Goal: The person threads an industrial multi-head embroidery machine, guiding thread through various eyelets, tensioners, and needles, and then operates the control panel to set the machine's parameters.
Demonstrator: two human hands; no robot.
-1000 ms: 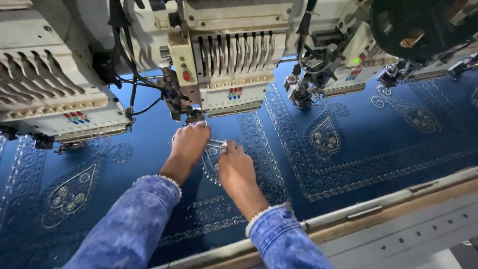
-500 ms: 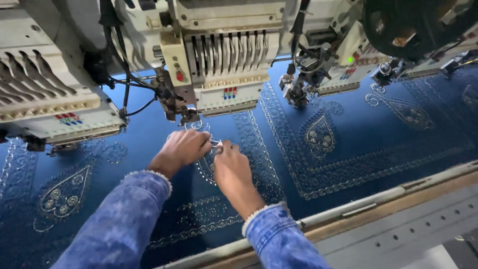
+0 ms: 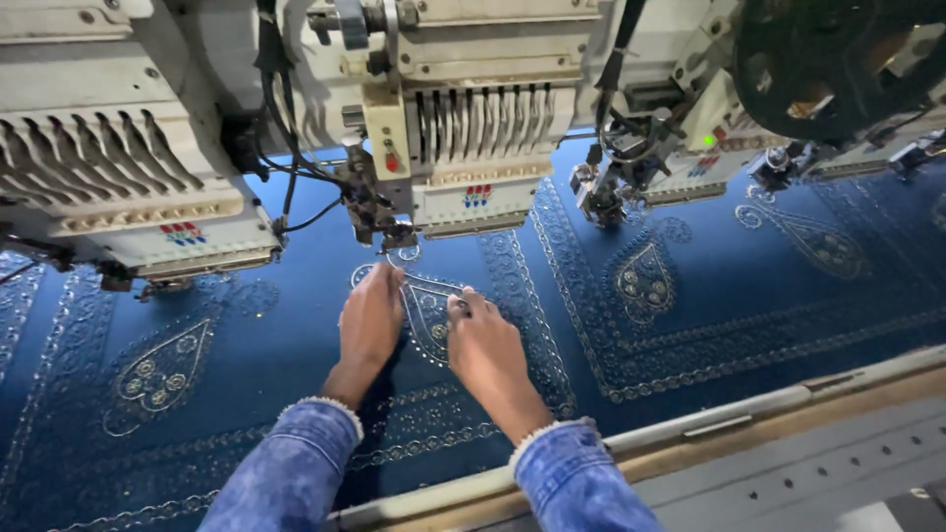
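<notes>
Both hands have slid slightly nearer and left since the earlier frame. Left hand (image 3: 370,325) lies flat, fingers together, reaching toward the embroidery head's needle (image 3: 394,239). Right hand (image 3: 483,347) pinches something small, seemingly thread, over the silver teardrop motif (image 3: 426,313) on the blue fabric (image 3: 286,325). Judging by this, threading or trimming is under way; next calls for fine, steady fingertip control.

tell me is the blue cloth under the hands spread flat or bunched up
Spread flat: the blue cloth lies smooth and unwrinkled across the machine bed under both hands.
</notes>
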